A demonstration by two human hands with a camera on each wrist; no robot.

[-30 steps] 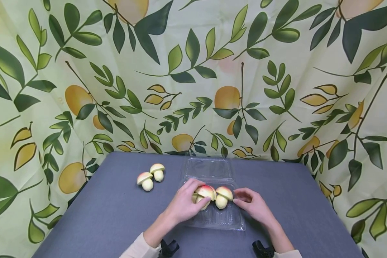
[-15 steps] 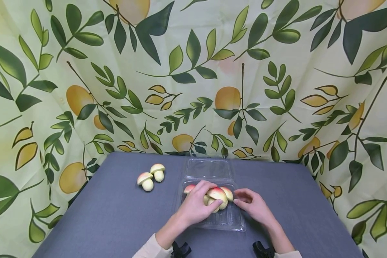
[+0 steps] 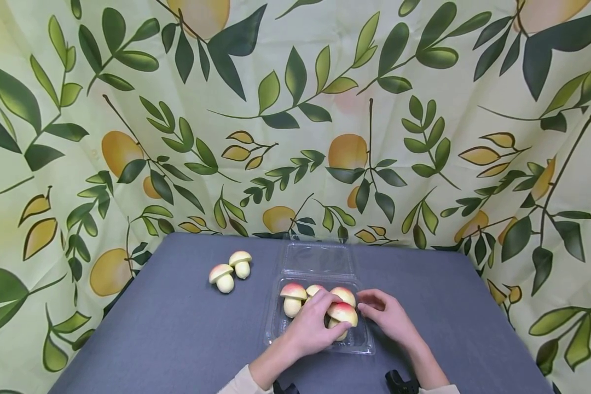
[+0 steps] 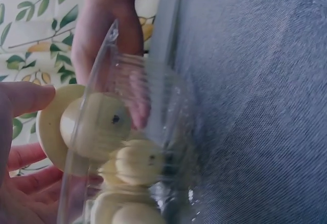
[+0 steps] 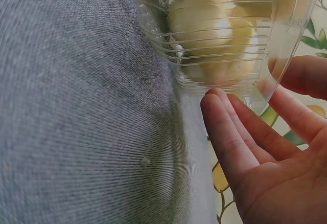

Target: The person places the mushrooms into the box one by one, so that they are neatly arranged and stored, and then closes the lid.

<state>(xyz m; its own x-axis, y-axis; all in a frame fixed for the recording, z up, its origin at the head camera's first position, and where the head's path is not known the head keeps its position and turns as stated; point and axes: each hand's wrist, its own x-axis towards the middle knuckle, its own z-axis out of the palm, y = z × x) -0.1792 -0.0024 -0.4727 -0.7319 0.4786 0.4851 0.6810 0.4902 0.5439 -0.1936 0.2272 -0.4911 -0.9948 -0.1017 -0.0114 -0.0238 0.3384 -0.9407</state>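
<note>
The held mushroom (image 3: 342, 312), with red-tinted cap and cream stem, is positioned at the right front of the clear plastic container (image 3: 357, 349); its stem shows through the container wall in the left wrist view, its cap standing at the rim; whether it touches the container floor cannot be told. The left grip (image 3: 311, 327), a bare hand, is clamped on this mushroom, thumb on one side of the cap, fingers on the other; the right grip (image 3: 386, 313) is relaxed, fingers slightly bent and apart, fingertips at the right wall of the container. Three further mushrooms stand in a row at the rear of the container: left mushroom (image 3: 293, 299), middle mushroom (image 3: 314, 289), partly hidden, and right mushroom (image 3: 343, 295); the lid (image 3: 317, 258) lies folded back behind them. Two loose mushrooms (image 3: 221, 277) rest on the grey worktop (image 3: 187, 334), left of the container; a leaf-and-fruit patterned cloth (image 3: 295, 164) hangs behind the worktop.
</note>
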